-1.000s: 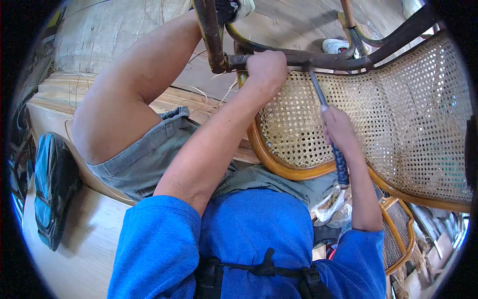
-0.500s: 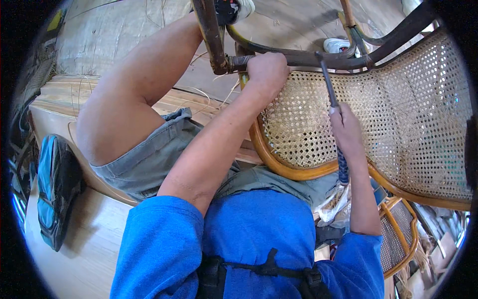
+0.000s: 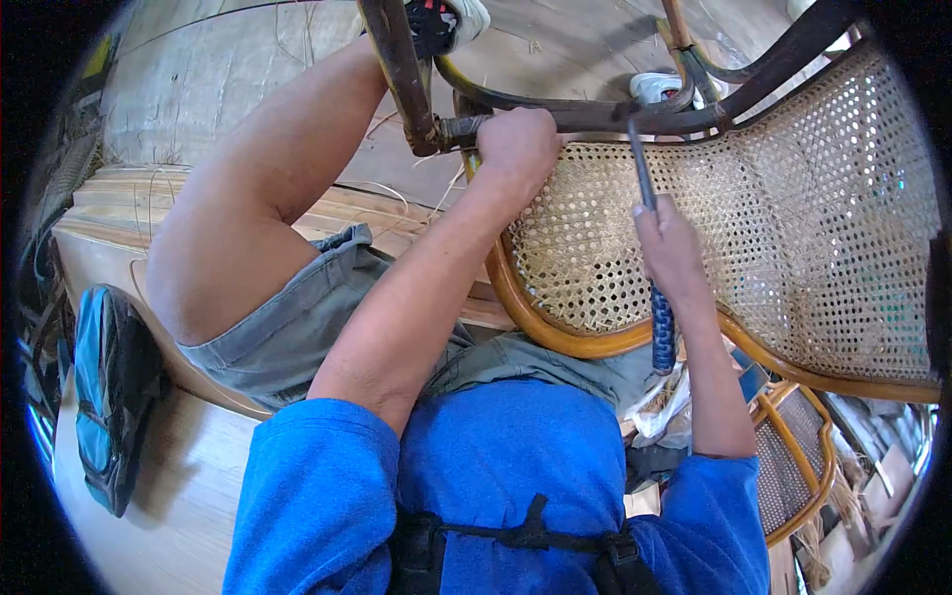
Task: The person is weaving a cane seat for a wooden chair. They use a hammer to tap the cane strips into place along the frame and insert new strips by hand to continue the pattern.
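Two hands at work on the cane chair seat (image 3: 793, 218), tilted on edge against the knees. Since a second ago: tool (image 3: 650, 228) swung from a slant to nearly upright, tip now against the dark frame rail (image 3: 595, 117). Right hand (image 3: 669, 253) in a closed grip around the blue-wrapped handle; left hand (image 3: 516, 149) in a closed grip on the rail, unmoved. Nearby: teal bag (image 3: 99, 397) on the wooden floor (image 3: 169, 506), bent bare knee, smaller cane seat (image 3: 793, 456) lower right.
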The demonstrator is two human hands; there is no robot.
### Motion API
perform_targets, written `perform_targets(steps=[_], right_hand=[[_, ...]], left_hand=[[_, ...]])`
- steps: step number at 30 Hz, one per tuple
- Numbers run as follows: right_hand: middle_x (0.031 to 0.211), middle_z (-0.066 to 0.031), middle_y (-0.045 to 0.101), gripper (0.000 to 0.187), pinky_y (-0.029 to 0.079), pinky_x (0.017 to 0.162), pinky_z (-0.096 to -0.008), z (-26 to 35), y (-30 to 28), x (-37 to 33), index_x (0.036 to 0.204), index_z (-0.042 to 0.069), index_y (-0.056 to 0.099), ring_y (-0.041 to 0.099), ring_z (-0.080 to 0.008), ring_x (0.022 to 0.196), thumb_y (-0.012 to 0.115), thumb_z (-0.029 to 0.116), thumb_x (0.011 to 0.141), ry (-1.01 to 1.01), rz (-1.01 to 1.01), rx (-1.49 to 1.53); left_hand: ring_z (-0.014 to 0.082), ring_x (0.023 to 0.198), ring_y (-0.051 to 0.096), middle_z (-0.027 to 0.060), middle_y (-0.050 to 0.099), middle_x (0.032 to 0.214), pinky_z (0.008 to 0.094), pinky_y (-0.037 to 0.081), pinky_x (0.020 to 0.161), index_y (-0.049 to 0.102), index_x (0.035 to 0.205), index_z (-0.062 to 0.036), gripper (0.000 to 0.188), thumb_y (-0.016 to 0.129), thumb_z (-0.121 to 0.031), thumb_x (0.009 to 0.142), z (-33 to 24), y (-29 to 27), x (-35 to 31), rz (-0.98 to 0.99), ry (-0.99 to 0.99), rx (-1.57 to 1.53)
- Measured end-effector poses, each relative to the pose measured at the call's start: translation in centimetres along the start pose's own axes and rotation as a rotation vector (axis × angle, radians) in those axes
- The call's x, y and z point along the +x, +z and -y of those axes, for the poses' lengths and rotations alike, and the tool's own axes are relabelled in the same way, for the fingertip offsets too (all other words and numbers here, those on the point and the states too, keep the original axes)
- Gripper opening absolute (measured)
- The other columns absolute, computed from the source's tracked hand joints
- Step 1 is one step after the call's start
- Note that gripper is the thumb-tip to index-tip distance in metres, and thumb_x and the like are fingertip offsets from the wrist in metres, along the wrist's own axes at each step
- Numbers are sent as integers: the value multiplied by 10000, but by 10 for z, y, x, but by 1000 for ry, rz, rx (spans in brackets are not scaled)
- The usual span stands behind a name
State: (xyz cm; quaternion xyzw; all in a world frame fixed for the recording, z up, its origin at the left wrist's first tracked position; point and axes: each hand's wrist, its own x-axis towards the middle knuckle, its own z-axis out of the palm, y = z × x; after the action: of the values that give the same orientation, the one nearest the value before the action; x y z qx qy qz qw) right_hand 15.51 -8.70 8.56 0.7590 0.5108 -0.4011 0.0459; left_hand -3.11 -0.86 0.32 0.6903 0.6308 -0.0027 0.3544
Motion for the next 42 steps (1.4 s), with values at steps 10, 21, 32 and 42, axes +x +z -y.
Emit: perform_targets(steps=[10, 21, 32, 42], right_hand=[[767, -261, 604, 357, 459, 707, -466, 17, -6, -6, 891, -27, 538, 622, -397, 768, 461, 321, 904, 5, -90, -119], [895, -266, 626, 353, 473, 775, -474, -4, 0, 9, 998, -22, 551, 612, -431, 865, 436, 299, 906, 3, 71, -262], [980, -188, 593, 290, 472, 784, -460, -47, -43, -3, 1058, 41, 565, 587, -378, 899, 568, 253, 860, -46, -325, -615], [876, -145, 628, 152, 486, 722, -344, 28, 1, -48, 984, 25, 612, 620, -256, 794, 569, 78, 849, -525, -630, 356]], left_hand=[[343, 745, 667, 195, 668, 776, 429, 529, 671, 690, 786, -26, 337, 624, -356, 795, -1, 0, 2, 0, -1, 6], [347, 741, 665, 198, 667, 773, 426, 533, 664, 687, 782, -17, 363, 615, -372, 805, -1, 1, 0, -8, 1, 20], [211, 627, 607, 33, 576, 662, 327, 482, 602, 603, 938, 0, 633, 416, -603, 888, 7, -27, -11, 102, -250, -1312], [371, 1112, 529, 238, 542, 1209, 481, 418, 952, 481, 1214, 64, 1003, 204, -801, 788, -19, -17, -74, 811, 22, -2392]])
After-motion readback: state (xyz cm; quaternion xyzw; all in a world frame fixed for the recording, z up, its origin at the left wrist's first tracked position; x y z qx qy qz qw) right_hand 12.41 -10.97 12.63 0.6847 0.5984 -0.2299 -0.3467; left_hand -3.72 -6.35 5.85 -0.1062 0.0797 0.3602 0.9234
